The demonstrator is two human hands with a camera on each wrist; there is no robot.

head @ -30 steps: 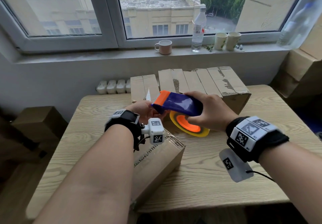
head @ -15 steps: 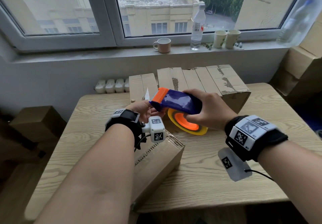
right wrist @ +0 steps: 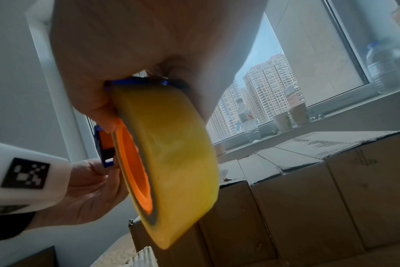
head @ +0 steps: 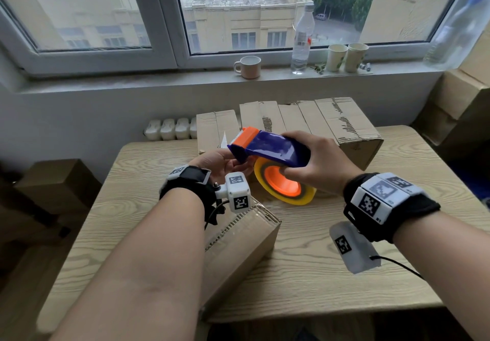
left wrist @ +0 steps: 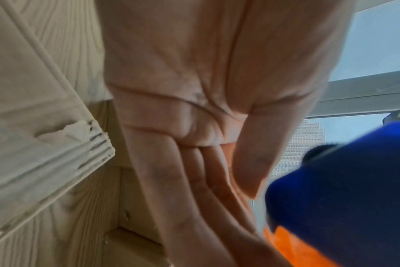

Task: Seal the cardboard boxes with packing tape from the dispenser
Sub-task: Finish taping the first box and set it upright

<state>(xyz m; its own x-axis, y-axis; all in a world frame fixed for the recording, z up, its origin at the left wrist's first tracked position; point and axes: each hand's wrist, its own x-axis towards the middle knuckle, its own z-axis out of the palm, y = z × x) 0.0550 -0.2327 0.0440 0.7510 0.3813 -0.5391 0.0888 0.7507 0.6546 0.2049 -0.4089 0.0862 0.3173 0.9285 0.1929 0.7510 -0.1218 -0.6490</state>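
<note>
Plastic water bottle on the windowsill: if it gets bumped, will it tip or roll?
The water bottle looks tall and narrow, so it would probably tip easily. It appears clear and mostly empty, so likely light. Once down, its round body would probably roll along the windowsill, perhaps toward the paper cups.

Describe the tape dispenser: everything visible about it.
The tape dispenser has a glossy blue plastic body, an orange front piece with a toothed edge, and a yellow tape roll on an orange hub. It is held above the table, front pointing left. The right hand grips its body; the left hand touches it under the front end.
</note>
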